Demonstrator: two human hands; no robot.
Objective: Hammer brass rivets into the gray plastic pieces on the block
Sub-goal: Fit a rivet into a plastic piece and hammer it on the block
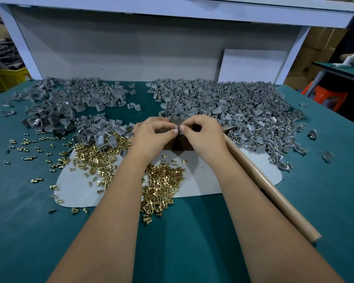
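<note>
Head view, looking down on a teal felt-like table (192, 242), and the dark block (179, 142) sits right in the middle of it, on a pale sheet with rounded corners (208, 176). Over the block, two hands meet fingertip to fingertip: the left hand (151, 133) and the right hand (204, 133) both pinch one small gray plastic piece (177, 129), thumbs and forefingers curled tight around it, so the piece lies exactly between the two grips, just above the block's top. Whether a rivet is already in it is too small to tell. In front of the block and to its left, shiny brass rivets (161, 180) lie in two loose heaps, short pins with flat heads, far too many to count, with strays scattered farther left. Behind the block rise two big mounds of matte gray plastic pieces, curved and shell-like: one mound behind and left (70, 103), a larger one behind and right (233, 103), and a smaller cluster just left of the block. One hammer shows, its smooth round wooden handle (270, 186) running from beside the block's right edge down toward the near right, under the right forearm; its head is mostly hidden.
</note>
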